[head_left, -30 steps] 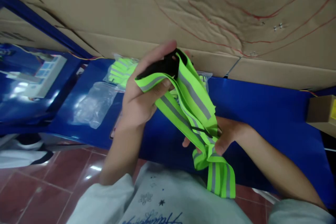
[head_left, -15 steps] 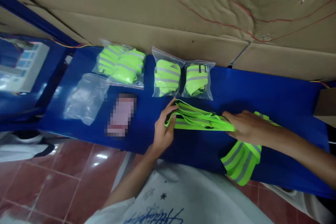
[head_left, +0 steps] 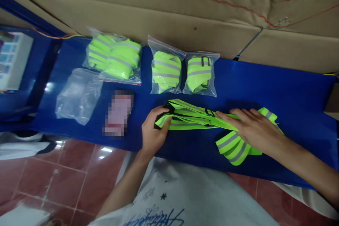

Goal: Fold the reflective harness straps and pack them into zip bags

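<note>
A neon green strap bundle [head_left: 190, 118] with grey stripes and black buckles stretches between my hands over the blue table. My left hand [head_left: 155, 129] is closed round its left end, thumb in front, where black parts show. At the other end my right hand [head_left: 251, 127] lies over the straps with its fingers pressed on them; its thumb is hidden. Loose green strap folds [head_left: 235, 148] lie below and beyond my right hand, near the table's front edge.
Clear bags of green straps [head_left: 123, 58], [head_left: 166, 70], [head_left: 199, 74] line the cardboard wall [head_left: 159, 21]. An empty clear bag [head_left: 79, 95] and a blurred-out phone-shaped object [head_left: 119, 113] lie left on the blue table [head_left: 265, 81]. A white box [head_left: 16, 60] stands far left.
My left hand has moved left with its end of the bundle, which now looks longer and lower. The right hand's fingers have spread further over the straps. The view has shifted slightly.
</note>
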Demonstrator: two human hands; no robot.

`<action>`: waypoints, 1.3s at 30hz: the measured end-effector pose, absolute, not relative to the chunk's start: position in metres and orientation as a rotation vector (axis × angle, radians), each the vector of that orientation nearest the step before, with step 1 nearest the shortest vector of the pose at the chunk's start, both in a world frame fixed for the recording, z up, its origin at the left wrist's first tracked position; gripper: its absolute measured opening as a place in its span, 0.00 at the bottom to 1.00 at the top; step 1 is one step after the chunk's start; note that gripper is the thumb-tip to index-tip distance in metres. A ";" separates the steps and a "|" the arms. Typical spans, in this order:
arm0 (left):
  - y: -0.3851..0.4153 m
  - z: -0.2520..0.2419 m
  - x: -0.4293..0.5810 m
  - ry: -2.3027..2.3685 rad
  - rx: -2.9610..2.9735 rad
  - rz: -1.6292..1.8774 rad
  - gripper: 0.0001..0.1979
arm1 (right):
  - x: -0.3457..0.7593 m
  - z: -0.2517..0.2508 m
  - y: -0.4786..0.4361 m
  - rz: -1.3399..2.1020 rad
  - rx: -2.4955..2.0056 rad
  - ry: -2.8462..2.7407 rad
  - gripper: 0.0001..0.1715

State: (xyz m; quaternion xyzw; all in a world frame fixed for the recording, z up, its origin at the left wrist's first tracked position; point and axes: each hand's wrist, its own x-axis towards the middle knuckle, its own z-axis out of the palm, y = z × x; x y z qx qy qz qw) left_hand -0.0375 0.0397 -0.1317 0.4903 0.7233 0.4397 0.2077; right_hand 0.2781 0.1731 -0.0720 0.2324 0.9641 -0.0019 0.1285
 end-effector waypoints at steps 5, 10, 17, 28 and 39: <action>0.037 -0.128 -0.042 1.977 1.240 1.239 0.10 | 0.276 -0.081 0.172 0.061 0.622 2.789 0.40; 0.035 -0.119 -0.038 2.086 1.267 1.285 0.08 | 0.259 -0.065 0.145 -0.107 0.924 2.883 0.46; 0.035 -0.121 -0.035 2.205 1.545 1.280 0.07 | 0.143 -0.069 0.112 -0.464 1.012 3.167 0.58; 0.039 -0.118 -0.047 2.220 1.612 1.256 0.10 | 0.140 -0.130 0.119 -0.427 0.735 3.205 0.31; 0.037 -0.130 -0.045 2.338 1.829 1.273 0.13 | 0.143 -0.125 0.118 -0.185 0.851 3.260 0.30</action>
